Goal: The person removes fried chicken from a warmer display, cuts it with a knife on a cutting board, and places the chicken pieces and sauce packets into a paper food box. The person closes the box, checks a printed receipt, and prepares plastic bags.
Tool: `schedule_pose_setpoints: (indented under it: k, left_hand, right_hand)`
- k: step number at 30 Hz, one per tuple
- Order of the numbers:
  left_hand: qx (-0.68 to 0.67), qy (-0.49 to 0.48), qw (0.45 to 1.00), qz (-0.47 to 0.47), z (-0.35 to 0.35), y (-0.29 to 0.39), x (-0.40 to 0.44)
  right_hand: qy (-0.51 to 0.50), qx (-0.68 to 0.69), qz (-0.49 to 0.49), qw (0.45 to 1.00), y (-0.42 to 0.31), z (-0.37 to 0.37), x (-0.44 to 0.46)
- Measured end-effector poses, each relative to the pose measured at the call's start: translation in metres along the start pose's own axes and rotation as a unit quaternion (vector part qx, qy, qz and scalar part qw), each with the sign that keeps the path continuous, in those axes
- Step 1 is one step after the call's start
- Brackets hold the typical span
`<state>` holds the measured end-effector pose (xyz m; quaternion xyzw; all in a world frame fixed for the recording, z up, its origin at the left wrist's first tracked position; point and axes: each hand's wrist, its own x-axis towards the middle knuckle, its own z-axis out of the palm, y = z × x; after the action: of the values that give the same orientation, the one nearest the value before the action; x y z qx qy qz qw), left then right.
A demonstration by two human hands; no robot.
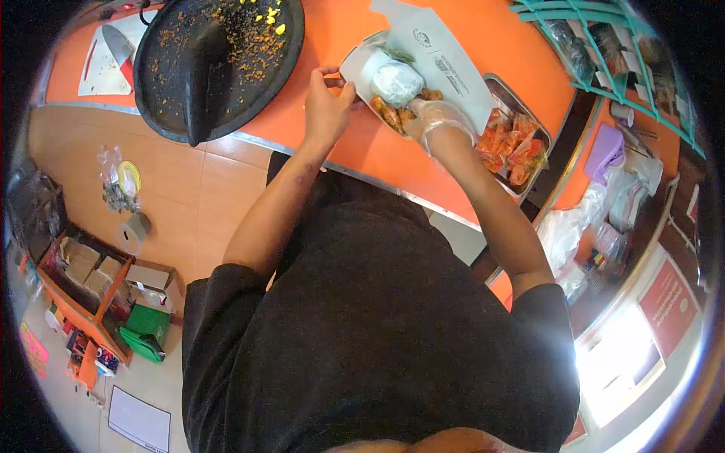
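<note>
An open paper food box (461,72) with a printed lid lies on the orange table (325,30). Inside it are a wrapped pale bundle (396,81), something green and browned food pieces (387,113). My left hand (330,102) is at the box's left edge, its thumb and fingers closed near the rim; whether they grip it is hard to tell. In a clear plastic glove, my right hand (438,124) reaches into the box's near side at the food pieces, fingertips partly hidden. Just right of it, a metal tray (541,136) holds several red-filled plastic packets (507,143).
A large black stone mortar (162,98) with a pestle (198,83) stands at the left. Beyond it a knife (118,49) lies on a white board (102,72). A teal rack (615,83) is at the upper right, above plastic bags (563,226).
</note>
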<state>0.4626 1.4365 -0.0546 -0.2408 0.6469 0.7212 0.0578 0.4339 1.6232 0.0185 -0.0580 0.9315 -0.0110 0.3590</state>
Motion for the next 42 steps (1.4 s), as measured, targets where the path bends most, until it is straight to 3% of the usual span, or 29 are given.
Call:
schedule_pose_setpoints:
  k: [3,6,8,9,11,18,20,24,25,27,30,32,33,35,36,38,39,41,42]
  left_hand:
    - [-0.03,0.008,0.999,-0.014,0.002,0.002,-0.004]
    - [-0.031,0.001,0.999,-0.029,-0.001,0.002,-0.004]
    - [-0.031,-0.003,0.999,-0.036,-0.002,-0.002,-0.003]
    - [-0.043,0.005,0.999,-0.025,-0.003,-0.007,-0.003]
    - [-0.056,0.012,0.998,-0.014,-0.003,-0.011,-0.002]
    - [-0.06,-0.002,0.998,-0.028,-0.004,-0.006,-0.006]
    - [-0.06,-0.006,0.998,-0.032,-0.005,-0.005,-0.007]
    - [-0.075,-0.01,0.997,-0.025,-0.005,-0.01,-0.005]
    - [-0.065,-0.009,0.997,-0.026,-0.004,-0.01,-0.005]
    - [-0.076,-0.011,0.997,-0.028,-0.004,-0.011,-0.004]
    - [-0.073,-0.009,0.997,-0.035,-0.005,-0.007,-0.005]
    - [-0.062,-0.009,0.997,-0.037,-0.004,-0.003,-0.007]
    - [-0.058,-0.01,0.998,-0.036,-0.005,-0.002,-0.008]
    - [-0.053,-0.016,0.998,-0.038,-0.006,-0.004,-0.007]
    - [-0.054,-0.02,0.998,-0.038,-0.005,-0.004,-0.007]
    - [-0.069,-0.018,0.997,-0.03,-0.005,-0.002,-0.007]
    - [-0.068,-0.02,0.997,-0.03,-0.004,-0.002,-0.007]
    - [-0.068,-0.023,0.997,-0.031,-0.005,0.0,-0.008]
    - [-0.066,-0.025,0.997,-0.031,-0.005,0.001,-0.008]
  right_hand:
    - [-0.017,-0.013,-0.016,1.0,-0.004,-0.002,0.007]
    - [-0.075,-0.032,0.028,0.996,-0.01,-0.008,0.01]
    - [0.015,0.062,0.009,0.998,0.0,0.001,0.003]
    - [0.013,0.061,0.009,0.998,0.008,0.01,0.001]
    - [0.156,0.11,-0.026,0.981,0.023,0.028,-0.003]
    - [0.219,0.147,-0.071,0.962,0.037,0.046,-0.013]
    - [0.256,0.218,-0.021,0.942,0.04,0.051,-0.015]
    - [0.281,0.152,-0.067,0.945,0.046,0.05,-0.018]
    - [0.196,0.435,-0.019,0.879,0.049,0.059,-0.011]
    - [0.094,0.676,0.03,0.73,0.057,0.064,-0.009]
    - [0.034,0.666,0.001,0.745,0.039,0.026,-0.04]
    - [-0.071,0.844,-0.044,0.53,0.046,0.024,-0.045]
    - [-0.067,0.843,-0.044,0.531,0.046,0.021,-0.05]
    - [-0.149,0.893,-0.095,0.413,0.043,0.014,-0.06]
    - [-0.145,0.894,-0.094,0.413,0.041,0.01,-0.065]
    - [-0.032,0.851,-0.014,0.523,0.031,-0.002,-0.073]
    - [-0.031,0.852,-0.014,0.522,0.02,-0.008,-0.075]
    - [0.105,0.77,-0.027,0.629,0.003,-0.017,-0.078]
    - [0.106,0.771,-0.026,0.627,0.013,-0.005,-0.07]
